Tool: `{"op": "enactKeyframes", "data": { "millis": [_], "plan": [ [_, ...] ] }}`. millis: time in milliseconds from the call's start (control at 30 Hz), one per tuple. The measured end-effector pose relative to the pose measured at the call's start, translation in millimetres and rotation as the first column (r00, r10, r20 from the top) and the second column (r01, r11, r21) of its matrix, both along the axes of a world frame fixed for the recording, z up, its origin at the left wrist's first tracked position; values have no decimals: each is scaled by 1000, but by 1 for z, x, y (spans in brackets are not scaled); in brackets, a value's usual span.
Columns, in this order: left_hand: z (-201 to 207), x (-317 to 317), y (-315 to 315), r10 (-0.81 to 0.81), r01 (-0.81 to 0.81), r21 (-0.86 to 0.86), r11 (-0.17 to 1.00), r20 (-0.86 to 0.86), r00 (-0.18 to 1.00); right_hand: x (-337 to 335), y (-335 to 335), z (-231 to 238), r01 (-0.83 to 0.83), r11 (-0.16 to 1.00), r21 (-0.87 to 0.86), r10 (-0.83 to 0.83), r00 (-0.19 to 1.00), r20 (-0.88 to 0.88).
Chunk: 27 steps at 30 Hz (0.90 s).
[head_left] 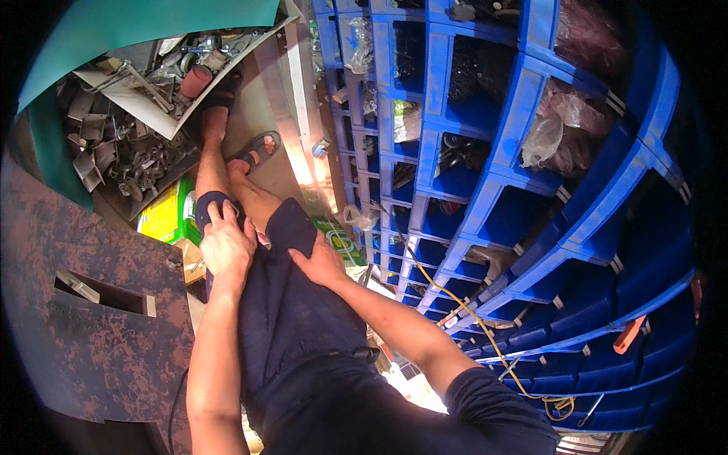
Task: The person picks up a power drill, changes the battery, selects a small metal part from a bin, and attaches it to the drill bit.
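Nothing is being carried yet: both hands are resting on the dark shorts (292, 318), so any picking from the blue bins (485, 189) seems not begun. The left hand (226, 246) is lying over the knee, fingers curled loosely; the right hand (322, 262) is pressing flat on the thigh, fingers spread. A yellow-green box (163, 216) is sitting beside the leg, clear bags (542, 140) filling bins.

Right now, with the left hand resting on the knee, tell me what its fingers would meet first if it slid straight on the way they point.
The left hand points down the leg, so probably the bare shin, then the sandalled foot; depth is unclear.
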<state>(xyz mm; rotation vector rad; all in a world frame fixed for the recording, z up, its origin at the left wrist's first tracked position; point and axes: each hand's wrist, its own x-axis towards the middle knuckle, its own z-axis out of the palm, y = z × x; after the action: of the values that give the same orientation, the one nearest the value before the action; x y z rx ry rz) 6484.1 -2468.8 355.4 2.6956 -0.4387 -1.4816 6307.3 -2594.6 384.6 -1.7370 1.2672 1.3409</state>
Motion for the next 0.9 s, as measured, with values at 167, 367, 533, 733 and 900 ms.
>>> {"op": "enactKeyframes", "data": {
  "millis": [167, 367, 533, 733, 900],
  "plan": [
    [-3, -4, 1, 6, -6, 3, 1000, -9, 1000, -3, 0, -2, -20, 1000, -12, 20, 999, 32],
    [-3, -5, -2, 12, -12, 11, 1000, -9, 1000, -3, -2, -2, -23, 1000, 2, 22, 999, 35],
    [-5, -7, -3, 40, -40, -13, 999, 3, 999, -6, -1, -3, -47, 999, -8, 47, 998, 39],
    [-2, -5, -7, -14, 15, 24, 1000, -22, 1000, -7, -1, -4, -59, 998, -32, 60, 998, 30],
    [-4, -6, -7, -5, 6, 30, 1000, -38, 999, -3, -3, -6, -77, 997, -15, 76, 997, -8]
  ]
}}
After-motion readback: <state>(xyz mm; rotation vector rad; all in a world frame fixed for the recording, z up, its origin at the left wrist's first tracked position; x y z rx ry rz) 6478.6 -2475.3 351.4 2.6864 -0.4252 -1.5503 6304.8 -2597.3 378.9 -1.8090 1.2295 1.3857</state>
